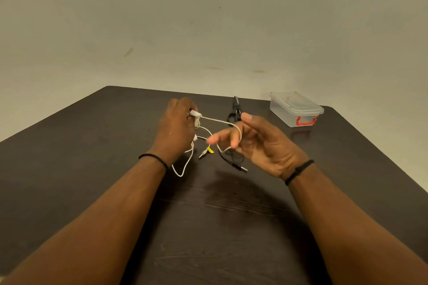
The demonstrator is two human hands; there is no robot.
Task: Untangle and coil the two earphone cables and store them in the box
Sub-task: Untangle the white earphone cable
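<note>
White earphone cable (214,120) is pinched in the curled fingers of the left hand (177,127) above the dark table (92,157) and looped over the spread fingers of the right hand (257,143), while the black earphone cable (234,162) is left on the table and the lidded clear box (295,109) is seen far right.

Plain indoor room it was, bare beige wall (208,18), dark wooden desk (92,157), nothing marked it further

No readable text, label or number anywhere (box (296,109) included).
</note>
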